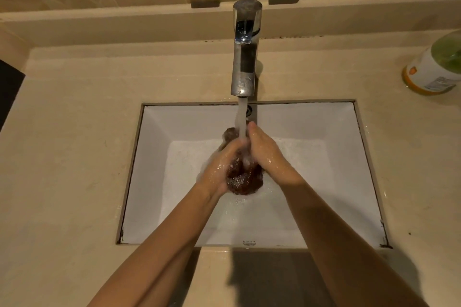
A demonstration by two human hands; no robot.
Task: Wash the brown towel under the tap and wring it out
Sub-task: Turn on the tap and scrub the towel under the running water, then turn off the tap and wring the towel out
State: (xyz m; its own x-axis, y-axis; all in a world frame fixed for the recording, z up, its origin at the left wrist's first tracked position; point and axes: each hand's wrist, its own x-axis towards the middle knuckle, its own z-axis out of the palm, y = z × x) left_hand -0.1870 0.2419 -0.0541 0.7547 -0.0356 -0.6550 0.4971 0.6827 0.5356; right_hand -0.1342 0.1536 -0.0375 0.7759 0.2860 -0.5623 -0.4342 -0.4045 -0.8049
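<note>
Now the left hand point(217, 170) and right hand point(270, 157) bunch the towel point(245, 180) between them over the sink point(174, 127), each grip curled round it. Soaked, it is likely soft, heavy and slick, best wrung by its ends. Tap point(245, 62) water strikes it.

Beige stone counter point(74, 157), wet around the cutout. White rectangular sink point(324, 127) set under it, centre. Chrome tap point(245, 65) mounted behind the sink, running. Far right: a white bottle point(431, 67), orange base, green top, blurred, probably soap. Left edge: dark object point(10, 90), can't identify.
</note>
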